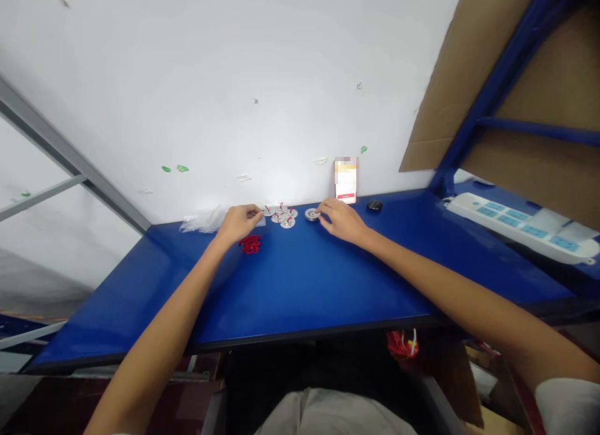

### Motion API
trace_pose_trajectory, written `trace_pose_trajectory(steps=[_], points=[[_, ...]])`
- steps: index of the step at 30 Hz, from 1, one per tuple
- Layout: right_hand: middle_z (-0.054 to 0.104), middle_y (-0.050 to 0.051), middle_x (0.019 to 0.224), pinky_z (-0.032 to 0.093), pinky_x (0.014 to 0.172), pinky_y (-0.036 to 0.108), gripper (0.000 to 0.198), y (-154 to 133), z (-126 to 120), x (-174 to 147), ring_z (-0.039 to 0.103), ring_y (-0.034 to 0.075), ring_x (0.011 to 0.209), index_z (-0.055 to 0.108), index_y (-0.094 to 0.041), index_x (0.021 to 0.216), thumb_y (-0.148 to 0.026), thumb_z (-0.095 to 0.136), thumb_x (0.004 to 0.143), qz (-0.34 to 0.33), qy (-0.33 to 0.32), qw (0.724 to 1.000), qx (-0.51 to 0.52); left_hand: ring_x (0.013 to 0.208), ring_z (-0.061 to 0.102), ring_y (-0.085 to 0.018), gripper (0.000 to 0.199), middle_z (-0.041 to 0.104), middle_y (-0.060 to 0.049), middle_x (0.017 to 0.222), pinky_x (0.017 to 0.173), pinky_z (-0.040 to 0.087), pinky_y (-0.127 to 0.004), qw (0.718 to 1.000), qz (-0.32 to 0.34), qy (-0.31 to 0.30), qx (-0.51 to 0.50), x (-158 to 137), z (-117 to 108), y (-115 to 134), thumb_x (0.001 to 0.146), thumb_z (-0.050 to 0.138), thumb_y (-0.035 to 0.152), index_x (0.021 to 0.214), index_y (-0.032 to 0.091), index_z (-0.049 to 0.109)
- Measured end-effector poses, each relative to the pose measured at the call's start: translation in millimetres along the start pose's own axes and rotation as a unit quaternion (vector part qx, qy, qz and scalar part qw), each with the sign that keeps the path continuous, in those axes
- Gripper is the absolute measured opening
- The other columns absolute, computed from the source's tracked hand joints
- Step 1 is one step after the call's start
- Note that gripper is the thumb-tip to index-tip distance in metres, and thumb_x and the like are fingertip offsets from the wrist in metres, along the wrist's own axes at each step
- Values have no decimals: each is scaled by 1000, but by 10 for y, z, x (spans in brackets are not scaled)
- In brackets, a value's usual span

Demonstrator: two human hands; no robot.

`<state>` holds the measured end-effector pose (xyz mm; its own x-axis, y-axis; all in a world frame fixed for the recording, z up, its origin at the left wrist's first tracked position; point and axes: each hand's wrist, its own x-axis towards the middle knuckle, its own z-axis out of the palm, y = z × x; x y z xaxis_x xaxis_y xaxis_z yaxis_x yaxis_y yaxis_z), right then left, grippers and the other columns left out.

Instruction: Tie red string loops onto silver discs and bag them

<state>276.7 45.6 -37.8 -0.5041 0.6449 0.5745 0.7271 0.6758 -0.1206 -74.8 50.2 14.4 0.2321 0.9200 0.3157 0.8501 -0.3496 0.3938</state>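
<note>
My left hand (240,225) is at the back of the blue table, its thumb and fingertips pinched at the edge of a round silver disc (268,212) with a red cord loop. Just right of it, several similar discs (287,222) with red loops lie overlapping in a group. A small heap of red cords (250,244) is in front of my left hand. My right hand (343,221) has its curled fingers on the edge of a short stack of plain silver discs (310,215). Its thumb hangs beside the stack; fine detail there is too small to make out.
Clear plastic bags (201,220) lie at the back left. A phone (345,180) leans upright on the white wall (300,110), near a small black case (374,205). A white power strip (520,225) and blue frame (492,97) stand on the right.
</note>
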Motion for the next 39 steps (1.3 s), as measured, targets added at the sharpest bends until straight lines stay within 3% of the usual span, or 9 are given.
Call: trace_pose_trajectory(steps=[4,10,14,20,26,29,34,37,39], points=[[72,15,132,55,105,48,29,200,108,2,66,33,120,79,-22,129,-26,61,106,-9,-38,999,-4,77,73,-22,34,82,-4,87,75,53,-31,990,28,-136,-25,-202,-269,-91,92,64,48,93,21,84],[75,10,128,56,99,45,27,248,90,1,68,31,116,84,-25,116,-30,59,110,-16,-22,999,-18,91,76,-23,31,84,-4,103,80,55,-29,965,31,-261,-9,-210,-438,-191,81,76,43,105,26,85],[74,11,127,55,94,42,29,190,18,-2,68,30,112,84,-26,120,-31,56,111,-11,-1,1000,-13,95,75,-23,30,83,-5,106,80,54,-28,973,23,-226,42,-180,-383,-300,78,76,33,106,26,85],[81,11,113,56,89,38,32,43,-90,-7,74,28,103,83,-24,125,-35,55,112,27,34,999,8,99,74,-23,26,83,-6,112,90,54,-31,981,78,-173,30,-172,-264,-251,93,65,32,108,26,86],[86,4,113,61,85,37,27,-129,-101,-6,82,26,91,83,-25,120,-31,60,107,64,47,990,118,88,74,-23,12,82,-5,99,82,53,-30,978,95,-175,54,-152,-76,-193,84,75,27,91,26,85],[86,5,112,66,90,40,24,-189,-59,7,84,27,93,83,-24,116,-35,65,103,93,51,968,228,83,73,-23,11,81,-5,91,78,53,-30,977,91,-181,73,-164,-35,-181,83,70,23,87,24,81],[85,7,115,67,102,47,34,-307,-2,12,83,30,107,83,-24,116,-46,82,90,157,37,889,429,82,73,-23,11,79,-5,91,77,53,-31,982,112,-152,20,-207,-67,-129,90,63,29,92,24,73],[85,10,111,69,95,46,40,-370,30,10,83,30,103,82,-21,115,-52,83,88,190,29,836,515,79,73,-20,16,81,-4,93,75,55,-31,986,95,-113,-75,-223,-107,-65,100,56,35,105,25,67],[85,10,109,71,88,43,41,-396,60,11,84,29,99,83,-20,111,-53,83,88,205,25,820,534,80,74,-19,18,81,-4,94,74,56,-30,985,91,-85,-118,-230,-108,-2,102,56,38,107,24,66]])
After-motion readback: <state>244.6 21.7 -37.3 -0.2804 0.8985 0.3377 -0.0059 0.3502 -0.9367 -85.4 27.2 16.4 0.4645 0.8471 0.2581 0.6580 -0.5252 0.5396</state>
